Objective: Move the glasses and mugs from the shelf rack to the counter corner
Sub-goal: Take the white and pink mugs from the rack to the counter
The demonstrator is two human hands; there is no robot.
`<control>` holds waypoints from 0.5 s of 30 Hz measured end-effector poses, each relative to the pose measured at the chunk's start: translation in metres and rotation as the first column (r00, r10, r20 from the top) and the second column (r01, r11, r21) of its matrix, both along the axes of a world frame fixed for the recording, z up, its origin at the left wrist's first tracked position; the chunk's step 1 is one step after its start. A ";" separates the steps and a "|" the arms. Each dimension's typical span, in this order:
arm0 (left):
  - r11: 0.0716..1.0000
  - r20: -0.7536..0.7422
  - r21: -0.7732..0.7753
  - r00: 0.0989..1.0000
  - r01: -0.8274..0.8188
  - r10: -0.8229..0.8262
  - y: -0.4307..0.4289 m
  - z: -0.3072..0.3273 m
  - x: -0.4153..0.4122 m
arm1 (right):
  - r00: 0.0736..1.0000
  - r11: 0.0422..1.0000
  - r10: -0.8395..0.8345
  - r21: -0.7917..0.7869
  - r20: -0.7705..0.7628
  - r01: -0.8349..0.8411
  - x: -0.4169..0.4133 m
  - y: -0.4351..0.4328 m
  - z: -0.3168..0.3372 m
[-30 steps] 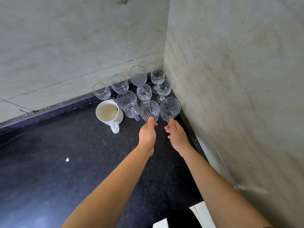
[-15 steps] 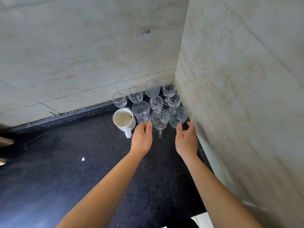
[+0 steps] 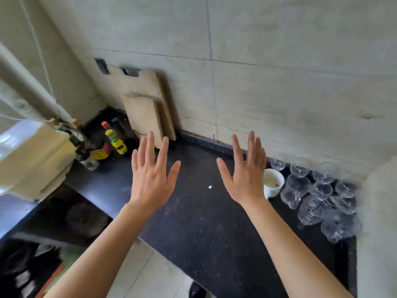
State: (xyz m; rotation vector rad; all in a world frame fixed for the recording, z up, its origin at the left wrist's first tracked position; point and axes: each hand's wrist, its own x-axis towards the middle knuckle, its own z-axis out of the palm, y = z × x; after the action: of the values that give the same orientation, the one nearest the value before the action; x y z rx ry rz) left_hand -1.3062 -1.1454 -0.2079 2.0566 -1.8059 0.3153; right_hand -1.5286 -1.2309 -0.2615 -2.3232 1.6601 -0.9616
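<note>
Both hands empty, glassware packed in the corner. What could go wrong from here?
1. The glasses are crowded rim to rim by the white mug; adding another could knock one over.
2. The right hand hovers close to the mug and could clip it.

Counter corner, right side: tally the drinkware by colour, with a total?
White mug: 1
Clear glasses: 9 (motion blur, so this is a best count)
Total: 10
</note>
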 end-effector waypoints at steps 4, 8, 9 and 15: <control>0.972 0.036 -0.045 0.972 -0.231 0.232 0.077 0.027 0.084 | 0.962 0.961 0.268 -0.063 -0.043 -0.270 0.106 0.031 0.030; 0.919 -0.006 -0.117 0.926 -0.376 0.378 0.154 0.049 0.168 | 0.893 0.883 0.449 -0.141 -0.033 -0.449 0.212 0.083 0.057; 0.905 -0.014 -0.137 0.915 -0.402 0.404 0.177 0.052 0.191 | 0.874 0.861 0.484 -0.161 -0.032 -0.483 0.240 0.099 0.062; 0.791 -0.052 -0.215 0.816 -0.573 0.576 0.338 0.066 0.353 | 0.753 0.725 0.658 -0.247 -0.030 -0.643 0.432 0.213 0.081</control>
State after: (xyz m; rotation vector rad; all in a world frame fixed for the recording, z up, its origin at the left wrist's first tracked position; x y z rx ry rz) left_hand -0.9534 -0.8071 -0.1424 2.3912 -1.0365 0.6685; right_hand -1.0969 -1.0182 -0.1803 -2.6855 0.5934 -1.0761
